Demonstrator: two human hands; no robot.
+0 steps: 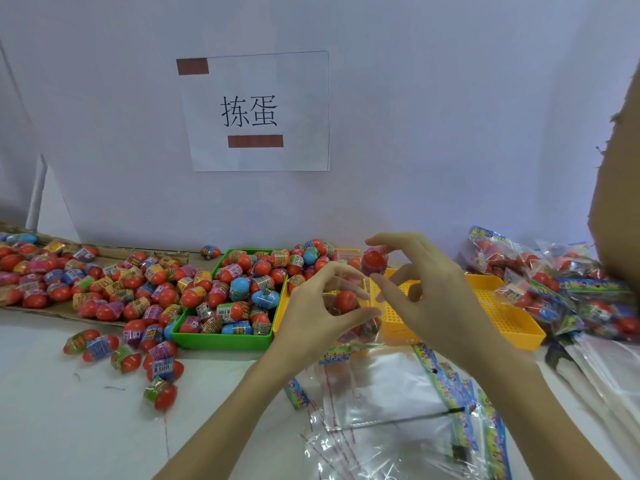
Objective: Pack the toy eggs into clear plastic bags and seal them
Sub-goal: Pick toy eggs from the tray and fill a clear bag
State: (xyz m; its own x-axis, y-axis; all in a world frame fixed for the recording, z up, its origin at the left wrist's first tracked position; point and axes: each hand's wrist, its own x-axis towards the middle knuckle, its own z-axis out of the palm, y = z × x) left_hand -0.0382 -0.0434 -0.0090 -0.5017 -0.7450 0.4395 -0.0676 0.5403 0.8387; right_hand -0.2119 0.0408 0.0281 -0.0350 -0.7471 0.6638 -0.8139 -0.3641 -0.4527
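Two bare hands raised over a white worktop strewn with toy eggs. Left hand, grip curled around the mouth of a clear plastic bag with a red egg visible inside. Right hand, grip pinching a second red toy egg between thumb and forefinger, just above the bag's opening. Behind the hands, a green tray heaped with red and blue eggs, touching a yellow perforated tray. More loose eggs spread over flattened cardboard at left. Sealed, filled bags piled at right. Empty clear bags with colourful header strips lying flat in the foreground. On the white wall, a paper sign reading "拣蛋".
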